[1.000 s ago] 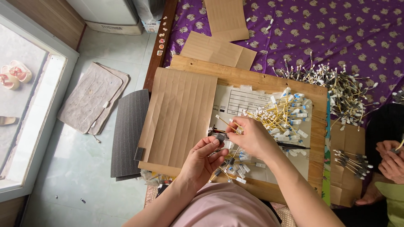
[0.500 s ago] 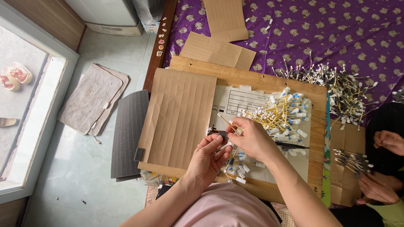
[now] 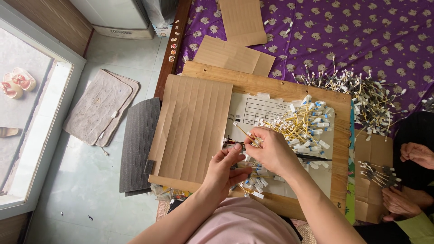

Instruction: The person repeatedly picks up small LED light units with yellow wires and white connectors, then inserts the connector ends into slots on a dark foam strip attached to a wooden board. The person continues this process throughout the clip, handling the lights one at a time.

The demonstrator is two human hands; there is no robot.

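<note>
Since a second ago the left hand (image 3: 226,169) has risen from the lower edge of the wooden board (image 3: 253,83) to meet the right hand (image 3: 270,151), so the two now work close together over the white sheet (image 3: 253,110) near the board's middle; the work reads as handling one wire at a time. The right hand is clenched, its fingertips pinching a yellow wire (image 3: 242,131) whose white end sticks up and away toward the ribbed cardboard (image 3: 192,126) on the board's left part. The left hand is half curled, thumb and forefinger closing on a small dark piece (image 3: 230,143) just beside the right fingers; what it is I cannot tell. The pile of wires (image 3: 303,126) lies on the board's right part, just beyond the right hand. Off the board's right edge another person's hands (image 3: 418,153) have also shifted beside a small bundle (image 3: 377,174).
</note>
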